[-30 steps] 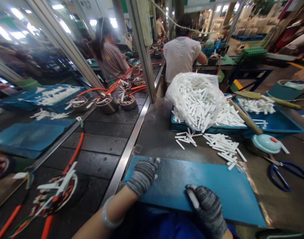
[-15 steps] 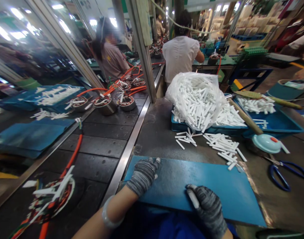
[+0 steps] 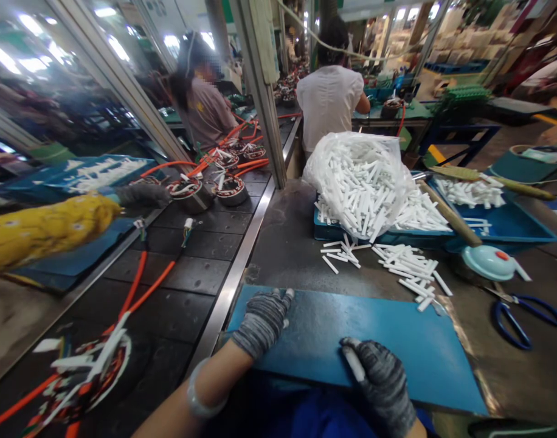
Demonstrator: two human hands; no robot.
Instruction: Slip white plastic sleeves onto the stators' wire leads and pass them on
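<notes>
My left hand [image 3: 262, 323], in a grey striped glove with pale fingertips, lies on a blue mat [image 3: 315, 328]. Its fingers are extended and slightly bent, and it holds nothing. Near the mat's front edge rests my right hand [image 3: 381, 380], gloved alike. Its fingers are curled in, the pale-tipped thumb lies along them, and nothing shows in its grip. Beyond the mat lie loose white tubes [image 3: 408, 267]. To my left, a motor stator [image 3: 96, 371] with red cables and white sleeves sits on the dark conveyor [image 3: 191, 267], apart from my hands.
An open plastic bag [image 3: 360, 182] of white tubes sits over a blue bin [image 3: 326, 230]. Blue-handled scissors [image 3: 511, 322] and a light-blue round lid [image 3: 487, 263] lie at right. A co-worker's yellow sleeve [image 3: 55, 228] reaches in from the left. Several stators [image 3: 191, 194] stand farther along.
A co-worker's yellow-sleeved arm has come in from the left. A second red cable with a white connector now lies on the conveyor; the near stator has shifted slightly left and nearer. My hands have stayed still.
</notes>
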